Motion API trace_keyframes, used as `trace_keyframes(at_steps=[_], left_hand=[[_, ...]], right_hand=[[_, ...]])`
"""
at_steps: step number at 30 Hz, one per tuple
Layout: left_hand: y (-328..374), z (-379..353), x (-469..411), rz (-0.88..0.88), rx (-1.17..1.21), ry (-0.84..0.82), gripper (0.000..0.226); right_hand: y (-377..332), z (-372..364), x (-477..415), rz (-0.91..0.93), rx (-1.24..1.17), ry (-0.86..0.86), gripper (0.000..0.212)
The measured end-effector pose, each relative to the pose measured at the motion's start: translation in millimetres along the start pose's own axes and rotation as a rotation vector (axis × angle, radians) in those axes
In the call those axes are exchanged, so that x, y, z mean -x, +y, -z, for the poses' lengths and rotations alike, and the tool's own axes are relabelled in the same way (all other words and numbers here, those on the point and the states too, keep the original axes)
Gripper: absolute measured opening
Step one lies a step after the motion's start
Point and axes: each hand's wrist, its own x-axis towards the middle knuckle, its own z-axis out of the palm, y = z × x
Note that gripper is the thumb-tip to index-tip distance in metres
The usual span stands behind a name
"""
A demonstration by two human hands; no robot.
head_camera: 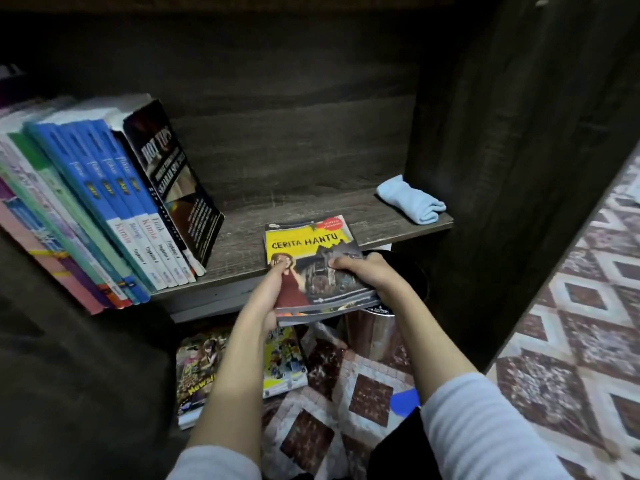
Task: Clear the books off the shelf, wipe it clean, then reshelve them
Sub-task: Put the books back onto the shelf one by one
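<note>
Gripping book stack (308,249) w/ left hand (272,291) & right hand (369,271) at shelf (311,207); cloth (410,199) on it

likely a home, schoolbooks (114,188), patterned floor covering (595,306)

Yellow-topped stack of books (308,247), flat in the grip, noses over the shelf (304,206) edge; leaning row of books (114,202) left of it, blue cloth (412,199) beyond, right.
</note>
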Motion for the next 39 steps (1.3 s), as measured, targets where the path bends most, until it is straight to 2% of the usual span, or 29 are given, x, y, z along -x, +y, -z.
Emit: trace_keyframes(at_steps=[3, 5, 8, 10, 12, 14, 15, 17, 20, 23, 27, 31, 36, 37, 39], left_hand=[[-1.4, -0.2, -6.0, 0.021, 0.025, 0.013, 0.039], [1.2, 2.0, -10.8, 0.018, 0.032, 0.010, 0.035], [2.9, 6.2, -15.1, 0.010, 0.050, 0.039, 0.035], [4.8, 6.9, -16.5, 0.008, 0.063, 0.038, 0.034], [6.4, 7.9, -18.8, 0.011, 0.072, 0.022, 0.033], [6.4, 8.8, -20.9, 0.012, 0.078, -0.011, 0.033], [6.8, 9.1, -21.9, 0.011, 0.082, -0.025, 0.034], [6.4, 7.8, -22.9, 0.018, 0.086, -0.035, 0.034], [8.4, 3.7, -20.4, 0.031, 0.092, -0.034, 0.034], [11.4, -0.7, -16.0, 0.024, 0.093, -0.021, 0.035], [14.3, -3.0, -14.2, -0.017, 0.064, 0.030, 0.035], [29.9, -10.1, -7.3, -0.126, -0.021, 0.120, 0.043], [64.7, -13.2, 10.4, -0.268, -0.076, 0.143, 0.038], [75.1, -12.1, 14.3, -0.301, -0.103, 0.137, 0.041], [96.1, -12.3, 25.7, -0.332, -0.180, 0.149, 0.066]], right_hand=[[-3.5, 1.1, -8.6, -0.014, -0.001, -0.041, 0.032], [-6.7, -0.6, -13.9, -0.005, 0.094, -0.031, 0.047], [-6.4, -5.3, -18.5, 0.123, 0.569, 0.152, 0.083], [-8.9, -8.7, -7.4, 0.412, 0.807, 0.235, 0.090], [-10.5, -12.3, 6.9, 0.644, 0.836, 0.013, 0.096], [-7.2, -16.5, 21.0, 0.652, 0.838, -0.269, 0.103], [-2.7, -18.3, 23.3, 0.655, 0.931, -0.308, 0.106], [9.4, -20.9, 21.9, 0.707, 1.158, -0.203, 0.109], [28.0, -31.1, 17.5, 0.806, 1.314, 0.103, 0.102], [37.9, -37.5, 8.0, 0.876, 1.279, 0.329, 0.084], [40.6, -37.7, 4.3, 0.973, 1.234, 0.382, 0.056], [32.5, -34.3, 6.5, 1.036, 1.068, 0.393, 0.057], [11.3, -37.5, 9.9, 1.120, 0.829, 0.406, 0.062], [4.3, -39.7, 12.2, 1.133, 0.780, 0.429, 0.063], [-8.8, -44.7, 16.6, 1.157, 0.681, 0.513, 0.062]])
